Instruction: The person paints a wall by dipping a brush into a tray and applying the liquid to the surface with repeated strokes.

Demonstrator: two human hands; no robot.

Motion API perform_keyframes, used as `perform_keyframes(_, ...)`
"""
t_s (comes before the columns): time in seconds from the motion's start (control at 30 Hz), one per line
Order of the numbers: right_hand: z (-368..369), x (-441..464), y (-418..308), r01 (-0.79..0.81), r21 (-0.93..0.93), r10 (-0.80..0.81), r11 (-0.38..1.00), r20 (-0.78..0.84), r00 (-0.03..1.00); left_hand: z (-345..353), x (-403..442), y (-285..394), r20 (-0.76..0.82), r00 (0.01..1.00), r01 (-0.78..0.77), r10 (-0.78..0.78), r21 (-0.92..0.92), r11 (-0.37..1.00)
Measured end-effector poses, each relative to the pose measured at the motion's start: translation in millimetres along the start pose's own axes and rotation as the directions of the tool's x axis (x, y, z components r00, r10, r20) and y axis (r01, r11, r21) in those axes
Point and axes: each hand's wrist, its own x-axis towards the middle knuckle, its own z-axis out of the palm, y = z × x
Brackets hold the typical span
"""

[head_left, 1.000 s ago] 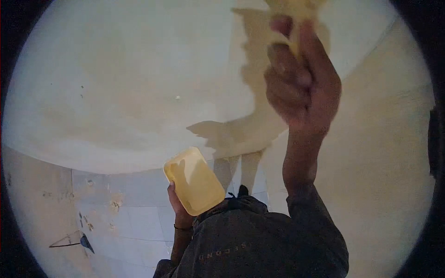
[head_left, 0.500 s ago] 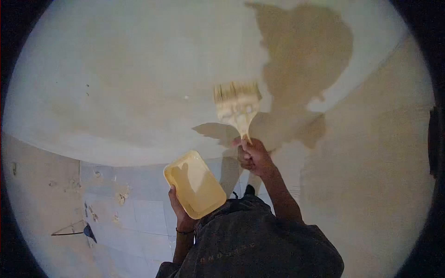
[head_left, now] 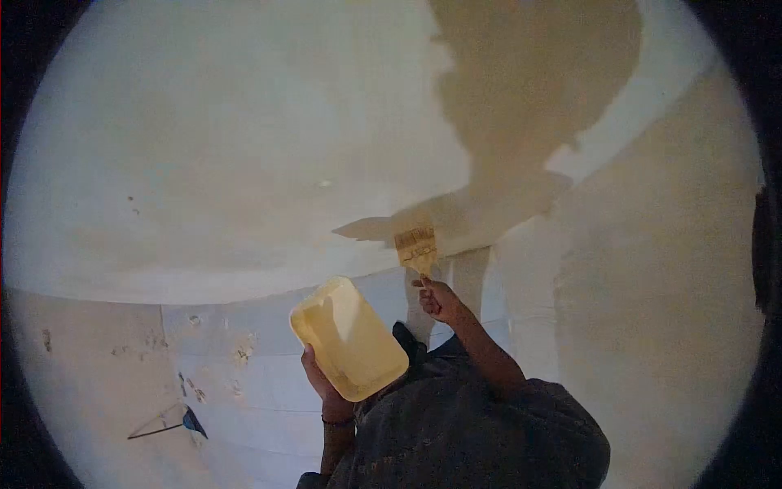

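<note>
Currently right hand [head_left: 440, 301] closed round handle of broad paintbrush [head_left: 418, 253], bristles just beyond fingers, pointing away from body; cannot tell whether they touch pale wall [head_left: 244, 122]. Left hand [head_left: 319, 379] grips side of yellow tray [head_left: 371, 350], held tilted, mostly between hands. Shadow [head_left: 538, 98] falls on wall beyond right hand. Pale floor [head_left: 261, 387] below left hand.
</note>
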Motion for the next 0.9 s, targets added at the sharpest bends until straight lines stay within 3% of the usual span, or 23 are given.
perform_keyframes(0.07,-31.1,28.2,4.7,-0.015,0.052,0.016,0.999,-0.021,1.0,-16.7,6.4,-1.2,0.013,1.0,-0.006,0.006,0.028,1.0)
perform_keyframes(0.13,-73.3,69.5,9.4,-0.052,0.33,0.1,0.942,-0.131,0.986,-5.5,-0.7,2.8,0.046,0.999,-0.002,-0.002,0.079,0.997)
perform_keyframes(0.17,-89.5,83.9,8.8,-0.052,0.341,0.102,0.938,-0.13,0.986,-0.5,-2.8,3.7,0.082,0.997,-0.01,0.0,0.117,0.993)
perform_keyframes(0.23,-108.1,100.2,2.8,0.117,0.356,-0.035,0.927,-0.23,0.973,2.4,-3.0,2.0,0.048,0.999,-0.021,0.014,0.15,0.988)
perform_keyframes(0.33,-112.2,96.9,-14.7,0.167,0.427,-0.037,0.888,-0.298,0.954,-4.7,-0.9,2.5,0.004,0.999,-0.042,0.042,0.188,0.981)
perform_keyframes(0.37,-112.2,96.6,-19.3,0.169,0.432,-0.036,0.886,-0.299,0.953,-7.2,0.7,3.3,-0.007,0.999,-0.047,0.049,0.192,0.98)
perform_keyframes(0.43,-114.2,97.0,-27.5,0.026,0.539,0.082,0.842,-0.175,0.981,-7.2,2.4,4.2,0.007,0.999,-0.033,0.032,0.167,0.985)
perform_keyframes(0.57,-93.0,74.1,-31.8,0.003,0.474,0.063,0.881,-0.123,0.99,-14.8,8.6,2.7,0.106,0.994,-0.059,0.038,0.197,0.979)
perform_keyframes(0.63,-74.2,49.9,-28.9,-0.008,0.35,0.026,0.937,-0.046,0.999,-17.8,16.6,0.2,0.14,0.989,-0.072,0.039,0.24,0.968)
perform_keyframes(0.7,-35.7,15.8,-29.0,-0.021,0.295,0.021,0.955,0.003,1.0,-13.5,20.2,0.4,0.173,0.984,-0.087,0.038,0.282,0.956)
perform_keyframes(0.8,50.0,-53.6,-38.7,-0.001,0.179,-0.005,0.984,0.032,0.999,16.7,8.7,16.7,0.132,0.991,0.016,-0.033,0.128,0.992)
perform_keyframes(0.87,68.6,-107.7,-37.4,0.041,0.123,-0.046,0.992,0.038,0.998,4.4,-3.9,-4.3,0.2,0.98,-0.05,0.015,0.172,0.984)
perform_keyframes(0.9,111.5,-129.5,-47.5,0.084,0.05,-0.088,0.995,0.07,0.994,20.6,-3.3,15.7,0.202,0.979,-0.039,0.007,0.155,0.987)
